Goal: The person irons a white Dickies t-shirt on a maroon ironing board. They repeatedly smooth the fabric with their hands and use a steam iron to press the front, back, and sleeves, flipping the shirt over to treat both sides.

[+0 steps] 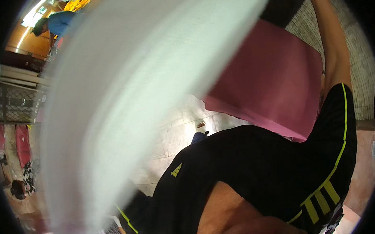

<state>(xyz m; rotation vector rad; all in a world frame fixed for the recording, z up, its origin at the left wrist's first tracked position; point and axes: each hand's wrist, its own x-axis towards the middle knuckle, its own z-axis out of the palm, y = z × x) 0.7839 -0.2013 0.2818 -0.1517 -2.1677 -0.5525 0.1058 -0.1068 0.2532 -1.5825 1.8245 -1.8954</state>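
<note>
A large white sheet, smeared by motion, sweeps across the left and middle of the view; its material is too blurred to tell. My right forearm reaches up past the top edge, so my right hand is out of view. At lower left, the white sheet covers most of my left arm, and my left hand does not show. A mauve, cloth-like piece with a straight far edge lies between my right arm and the white sheet.
Pale floor tiles show below the sheet. A ribbed, straw-coloured surface runs along the right. At far upper left, a person in a blue top bends over; another person is at lower left. A mesh panel stands at left.
</note>
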